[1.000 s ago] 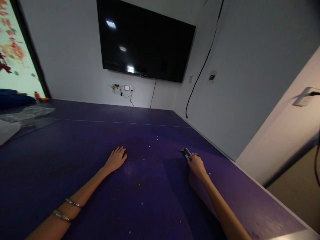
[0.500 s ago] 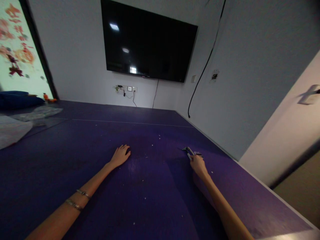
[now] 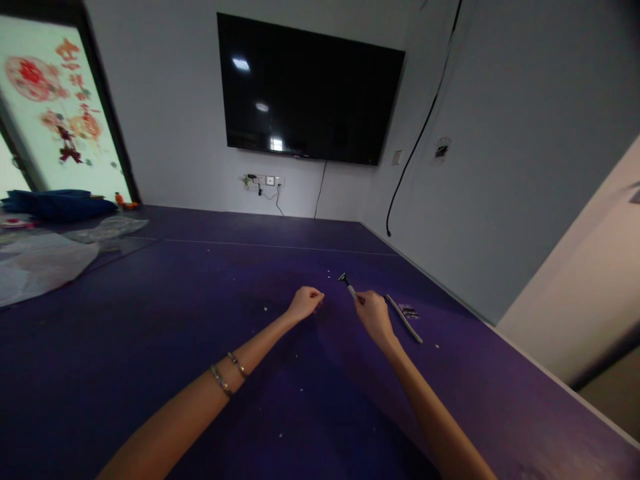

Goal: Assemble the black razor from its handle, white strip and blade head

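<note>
My right hand (image 3: 375, 315) is closed round the handle of a razor (image 3: 352, 291), its small crosswise head pointing up and to the left, just above or on the purple surface (image 3: 210, 347). To the left, my left hand (image 3: 303, 305) is closed, thumb and fingertips pinched together; whatever they hold, if anything, is too small to make out. Just right of my right hand lies a slim, slightly curved grey handle (image 3: 404, 320). Beside it is a small dark printed packet (image 3: 410, 311). White specks (image 3: 329, 273) dot the surface near the razor's head.
A translucent plastic sheet (image 3: 45, 263) and a dark blue cloth bundle (image 3: 60, 203) lie at the far left, near a small orange item (image 3: 125, 201). A television (image 3: 310, 93) hangs on the wall. At the right, a black cable (image 3: 415, 143) dangles by the wall.
My left hand has moved right and its spread fingers have closed into a pinch. My right hand has moved left with the razor, away from the grey handle. The view has shifted slightly left.
</note>
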### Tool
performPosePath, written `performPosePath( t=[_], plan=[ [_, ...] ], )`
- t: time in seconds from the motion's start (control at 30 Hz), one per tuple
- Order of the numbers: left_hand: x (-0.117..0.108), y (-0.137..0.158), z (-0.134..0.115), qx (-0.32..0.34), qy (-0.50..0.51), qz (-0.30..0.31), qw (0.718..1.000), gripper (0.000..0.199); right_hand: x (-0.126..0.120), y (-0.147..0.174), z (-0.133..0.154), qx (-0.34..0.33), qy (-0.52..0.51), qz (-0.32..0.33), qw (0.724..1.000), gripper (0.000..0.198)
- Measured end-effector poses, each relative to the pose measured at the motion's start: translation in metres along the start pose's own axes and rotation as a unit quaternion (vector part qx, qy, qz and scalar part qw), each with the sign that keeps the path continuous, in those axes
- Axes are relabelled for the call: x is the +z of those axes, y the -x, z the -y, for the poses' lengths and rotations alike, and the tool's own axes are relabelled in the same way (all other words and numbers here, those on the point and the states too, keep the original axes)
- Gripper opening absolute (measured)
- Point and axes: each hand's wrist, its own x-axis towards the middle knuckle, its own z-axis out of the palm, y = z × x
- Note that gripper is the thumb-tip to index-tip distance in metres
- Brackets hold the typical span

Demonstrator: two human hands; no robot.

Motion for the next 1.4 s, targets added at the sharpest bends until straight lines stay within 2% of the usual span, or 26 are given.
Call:
performPosePath(
  t=[0.1,0.2,0.3,0.43,0.6,0.7,0.83,1.0,1.2,1.4],
  plan=[
    [0.022,-0.009,-0.002,-0.034,0.034,0.018,0.999,0.03,0.004,0.005,0.023,-0.032,0.001,0.001,0.999,0.026],
    [0.028,-0.013,-0.005,-0.059,0.065,0.031,0.996,0.037,0.008,0.012,0.041,-0.058,0.017,0.022,0.998,0.027],
    [0.025,-0.01,-0.009,-0.054,0.083,0.033,0.995,0.041,0.01,0.016,0.052,-0.076,0.042,0.046,0.995,0.027],
    [0.019,-0.003,-0.011,-0.044,0.062,0.023,0.997,0.04,0.014,0.021,0.061,-0.105,0.064,0.042,0.992,0.027],
    [0.009,-0.003,-0.008,-0.036,-0.028,0.025,0.999,0.038,0.017,0.028,0.073,-0.132,0.045,0.047,0.989,0.026],
    [-0.006,-0.006,-0.004,-0.034,-0.106,0.036,0.993,0.035,0.014,0.03,0.073,-0.134,0.019,0.037,0.99,0.025],
    [-0.038,-0.01,-0.001,-0.039,-0.214,0.043,0.975,0.033,0.001,0.027,0.049,-0.106,-0.005,0.019,0.994,0.03],
    [-0.07,-0.018,0.011,-0.024,-0.32,0.029,0.947,0.028,-0.014,0.015,-0.012,-0.034,0.021,0.024,0.999,0.03],
    [-0.076,-0.026,0.031,-0.014,-0.399,0.037,0.916,0.021,-0.024,0.006,-0.078,0.047,0.087,0.049,0.994,0.028],
    [-0.073,-0.029,0.036,-0.034,-0.434,0.049,0.899,0.03,-0.032,0.009,-0.118,0.093,0.091,0.061,0.99,0.028]
  ],
)
